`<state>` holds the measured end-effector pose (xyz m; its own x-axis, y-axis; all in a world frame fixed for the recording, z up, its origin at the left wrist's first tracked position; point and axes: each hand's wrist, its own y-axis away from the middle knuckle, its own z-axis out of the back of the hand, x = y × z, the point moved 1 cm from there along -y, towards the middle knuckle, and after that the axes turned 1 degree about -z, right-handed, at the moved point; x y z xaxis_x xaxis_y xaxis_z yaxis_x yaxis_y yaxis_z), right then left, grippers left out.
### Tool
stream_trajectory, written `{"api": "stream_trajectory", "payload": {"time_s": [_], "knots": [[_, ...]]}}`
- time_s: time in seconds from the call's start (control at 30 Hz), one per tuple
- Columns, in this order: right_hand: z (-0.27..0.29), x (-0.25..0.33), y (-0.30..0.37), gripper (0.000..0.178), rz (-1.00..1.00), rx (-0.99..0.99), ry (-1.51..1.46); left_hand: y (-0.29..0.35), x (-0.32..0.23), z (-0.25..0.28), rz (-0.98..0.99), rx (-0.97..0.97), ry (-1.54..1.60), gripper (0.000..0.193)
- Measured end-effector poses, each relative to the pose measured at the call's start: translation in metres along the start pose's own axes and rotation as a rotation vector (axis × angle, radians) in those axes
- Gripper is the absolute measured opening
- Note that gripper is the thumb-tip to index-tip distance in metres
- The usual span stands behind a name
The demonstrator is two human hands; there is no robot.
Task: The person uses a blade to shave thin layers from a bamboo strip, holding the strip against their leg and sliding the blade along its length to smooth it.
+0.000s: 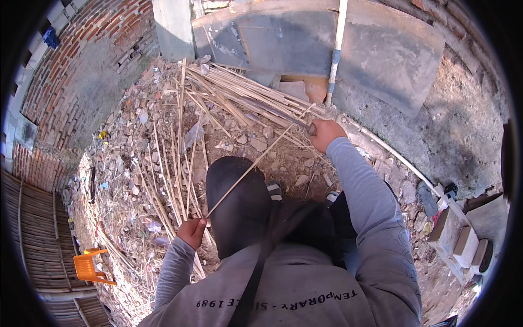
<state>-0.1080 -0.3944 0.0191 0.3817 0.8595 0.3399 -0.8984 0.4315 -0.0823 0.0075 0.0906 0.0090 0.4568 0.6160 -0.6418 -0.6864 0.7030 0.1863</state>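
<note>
My left hand (192, 233) pinches one end of a thin bamboo strip (256, 162) beside my dark-clothed knee (234, 191). The strip slants up to the right across the knee, its far end close to my right hand (327, 134). That hand is closed around the handle of a knife (298, 121), whose long dark blade points up and left and crosses the strip near its far end. Whether blade and strip touch, I cannot tell. Beyond the blade lies a heap of split bamboo strips (239, 90); more loose strips (173, 169) lie left of my knee.
Rubble and litter (125, 147) cover the ground. Grey panels (272, 38) and a pole (335, 54) stand at the far side. A brick wall (92, 71) rises left, with an orange plastic chair (86, 267) nearer. Pale blocks (455, 240) sit to the right.
</note>
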Motion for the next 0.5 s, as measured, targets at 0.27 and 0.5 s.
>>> {"api": "stream_trajectory", "payload": {"time_s": [0.27,0.5], "knots": [[0.01,0.067,0.012,0.022,0.203,0.07,0.009,0.014,0.007,-0.001,0.233,0.047,0.181,0.056],[-0.007,0.027,-0.006,0.026,0.089,0.136,-0.088,0.001,0.009,-0.001,0.176,0.037,0.178,0.055]]}}
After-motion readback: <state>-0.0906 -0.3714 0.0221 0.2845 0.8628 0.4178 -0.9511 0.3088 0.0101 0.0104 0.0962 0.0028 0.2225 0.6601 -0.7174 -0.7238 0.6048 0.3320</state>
